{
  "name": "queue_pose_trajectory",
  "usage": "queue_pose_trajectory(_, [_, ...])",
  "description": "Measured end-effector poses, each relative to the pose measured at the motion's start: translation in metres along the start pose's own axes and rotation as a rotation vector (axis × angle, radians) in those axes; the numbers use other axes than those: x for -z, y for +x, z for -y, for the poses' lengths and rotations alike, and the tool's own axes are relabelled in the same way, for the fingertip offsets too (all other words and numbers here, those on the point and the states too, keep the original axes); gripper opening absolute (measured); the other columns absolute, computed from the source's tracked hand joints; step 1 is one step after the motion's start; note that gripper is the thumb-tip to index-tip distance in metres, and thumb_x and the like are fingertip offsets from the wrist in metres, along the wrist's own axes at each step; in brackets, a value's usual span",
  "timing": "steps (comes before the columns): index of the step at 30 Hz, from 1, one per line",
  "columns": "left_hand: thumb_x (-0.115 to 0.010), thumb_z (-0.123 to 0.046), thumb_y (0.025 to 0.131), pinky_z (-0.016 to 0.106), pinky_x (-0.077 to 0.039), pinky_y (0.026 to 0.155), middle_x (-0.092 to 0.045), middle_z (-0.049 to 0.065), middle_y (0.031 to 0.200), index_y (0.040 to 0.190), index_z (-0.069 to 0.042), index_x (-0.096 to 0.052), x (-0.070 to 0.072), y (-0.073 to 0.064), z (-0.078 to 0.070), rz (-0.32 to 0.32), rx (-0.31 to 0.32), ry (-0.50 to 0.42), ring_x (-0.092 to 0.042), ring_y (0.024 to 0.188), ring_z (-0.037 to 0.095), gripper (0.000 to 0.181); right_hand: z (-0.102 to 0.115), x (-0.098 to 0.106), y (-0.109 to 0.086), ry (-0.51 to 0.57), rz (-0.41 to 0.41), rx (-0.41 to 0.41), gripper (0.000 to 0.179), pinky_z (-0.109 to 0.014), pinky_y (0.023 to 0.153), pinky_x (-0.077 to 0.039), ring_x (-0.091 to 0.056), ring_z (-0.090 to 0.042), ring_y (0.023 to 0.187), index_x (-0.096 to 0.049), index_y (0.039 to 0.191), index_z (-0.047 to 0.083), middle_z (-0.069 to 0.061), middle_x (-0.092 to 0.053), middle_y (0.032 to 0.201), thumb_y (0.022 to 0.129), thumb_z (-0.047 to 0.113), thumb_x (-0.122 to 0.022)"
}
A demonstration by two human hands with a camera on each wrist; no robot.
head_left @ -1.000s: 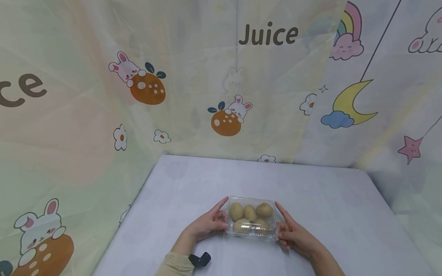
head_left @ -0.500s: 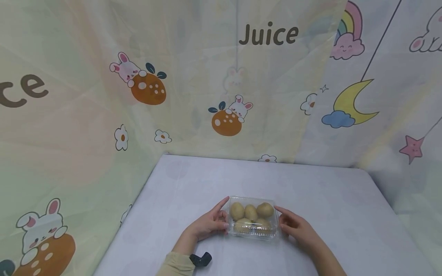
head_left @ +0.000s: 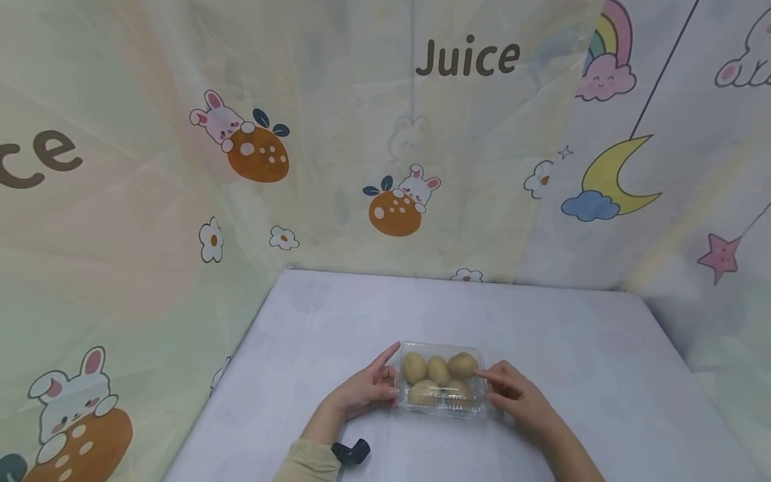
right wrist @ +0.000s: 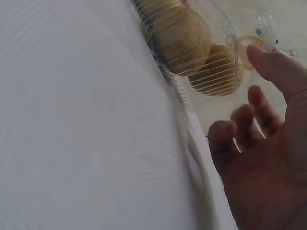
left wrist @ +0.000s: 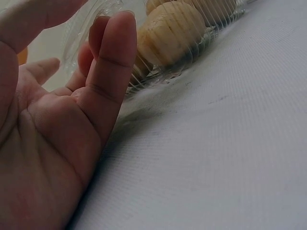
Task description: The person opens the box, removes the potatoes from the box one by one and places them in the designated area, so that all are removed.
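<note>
A clear plastic clamshell box [head_left: 442,346] lies on the table between my hands, with several potatoes [head_left: 424,392] inside. My left hand [head_left: 354,396] rests along its left side, the index finger stretched to the back left corner and the thumb near the front. In the left wrist view, my left hand [left wrist: 72,115] is beside the box wall, fingers loosely bent. At the right edge, my right hand [head_left: 523,404] has its index fingertip by the lid rim and the thumb lower down. Loosely bent fingers of my right hand [right wrist: 271,158] hold nothing in the right wrist view.
A white cloth covers the table [head_left: 337,314]. Printed curtains [head_left: 325,167] with rabbits, fruit and a moon hang behind it and on both sides. A black strap piece [head_left: 351,452] sits at my left sleeve cuff [head_left: 307,462].
My right index finger has drawn back from the far right corner and bent, now at the box's right edge. The other right fingers have loosened from the side. My left hand stays put.
</note>
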State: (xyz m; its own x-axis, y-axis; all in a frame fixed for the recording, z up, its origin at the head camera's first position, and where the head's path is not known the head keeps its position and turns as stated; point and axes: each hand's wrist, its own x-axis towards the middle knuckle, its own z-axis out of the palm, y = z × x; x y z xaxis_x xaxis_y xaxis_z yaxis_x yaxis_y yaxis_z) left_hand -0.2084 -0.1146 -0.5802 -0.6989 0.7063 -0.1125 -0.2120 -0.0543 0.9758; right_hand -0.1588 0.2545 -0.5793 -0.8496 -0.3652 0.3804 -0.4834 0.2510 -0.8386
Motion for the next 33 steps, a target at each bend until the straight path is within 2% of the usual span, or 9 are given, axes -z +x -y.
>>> queue_pose_trajectory(4, [-0.072, -0.006, 0.087, 0.030, -0.057, 0.077, -0.051, -0.002, 0.101, 0.155, -0.044, -0.014, 0.0004, 0.0005, 0.0004, -0.012, 0.015, 0.000, -0.062, 0.079, 0.012, 0.098, -0.0004, 0.0008, 0.0023, -0.051, -0.019, 0.066, 0.042, -0.022, 0.071, -0.048, -0.049, -0.011, 0.090, -0.067, 0.125, 0.006, -0.013, -0.045, 0.123, 0.084, -0.005, -0.070])
queue_pose_trajectory(7, [-0.072, -0.006, 0.087, 0.029, -0.057, 0.076, -0.051, -0.002, 0.101, 0.156, -0.042, -0.013, 0.0007, 0.0006, 0.0010, -0.010, 0.011, -0.001, -0.062, 0.080, 0.012, 0.098, -0.0007, 0.0011, 0.0029, -0.067, -0.002, 0.108, 0.045, -0.022, 0.078, -0.052, -0.053, -0.008, 0.104, -0.065, 0.127, 0.005, -0.015, -0.042, 0.142, 0.084, -0.006, -0.070])
queue_pose_trajectory(9, [-0.071, -0.006, 0.087, 0.029, -0.057, 0.076, -0.051, -0.001, 0.101, 0.157, -0.040, -0.011, 0.0006, 0.0006, 0.0011, -0.006, 0.006, -0.002, -0.062, 0.080, 0.011, 0.099, -0.0010, 0.0011, 0.0028, -0.063, 0.013, 0.118, 0.046, -0.023, 0.083, -0.053, -0.055, -0.008, 0.108, -0.064, 0.128, 0.005, -0.015, -0.041, 0.148, 0.084, -0.006, -0.070])
queue_pose_trajectory(14, [-0.070, -0.004, 0.088, 0.028, -0.057, 0.076, -0.051, -0.001, 0.100, 0.158, -0.037, -0.010, 0.0005, 0.0006, 0.0009, 0.002, -0.003, -0.006, -0.062, 0.079, 0.011, 0.098, -0.0030, 0.0015, 0.0022, -0.033, 0.035, 0.113, 0.047, -0.022, 0.084, -0.053, -0.059, -0.011, 0.102, -0.062, 0.131, 0.003, -0.015, -0.043, 0.149, 0.086, -0.007, -0.068])
queue_pose_trajectory(18, [-0.070, -0.004, 0.088, 0.028, -0.058, 0.075, -0.052, -0.002, 0.100, 0.159, -0.035, -0.010, 0.0003, 0.0003, 0.0005, 0.003, -0.013, -0.004, -0.063, 0.079, 0.011, 0.098, -0.0035, 0.0018, 0.0021, -0.008, 0.040, 0.088, 0.044, -0.021, 0.087, -0.053, -0.058, -0.006, 0.106, -0.062, 0.130, 0.002, -0.013, -0.043, 0.150, 0.087, -0.006, -0.066])
queue_pose_trajectory(23, [-0.071, -0.007, 0.087, 0.029, -0.058, 0.075, -0.052, -0.002, 0.100, 0.157, -0.039, -0.013, -0.0006, -0.0002, -0.0008, -0.013, 0.002, 0.004, -0.063, 0.079, 0.011, 0.097, -0.0015, 0.0020, 0.0024, 0.005, 0.034, 0.098, 0.040, -0.019, 0.089, -0.051, -0.055, -0.002, 0.113, -0.064, 0.128, 0.000, -0.010, -0.043, 0.151, 0.088, -0.008, -0.064])
queue_pose_trajectory(29, [-0.072, -0.011, 0.087, 0.031, -0.057, 0.077, -0.051, -0.002, 0.100, 0.155, -0.046, -0.016, -0.0001, 0.0001, -0.0006, -0.030, 0.025, 0.009, -0.062, 0.080, 0.013, 0.094, 0.0012, 0.0019, 0.0033, 0.007, 0.024, 0.110, 0.039, -0.020, 0.081, -0.052, -0.058, -0.006, 0.101, -0.063, 0.128, -0.001, -0.003, -0.044, 0.151, 0.089, -0.008, -0.062])
queue_pose_trajectory(33, [-0.068, -0.010, 0.090, 0.033, -0.057, 0.077, -0.051, -0.002, 0.100, 0.154, -0.047, -0.017, 0.0010, 0.0013, 0.0016, -0.027, 0.031, -0.015, -0.061, 0.081, 0.014, 0.090, 0.0009, 0.0032, 0.0042, -0.002, 0.021, 0.098, 0.040, -0.021, 0.076, -0.053, -0.059, -0.008, 0.096, -0.062, 0.129, -0.002, -0.008, -0.044, 0.150, 0.090, -0.009, -0.061])
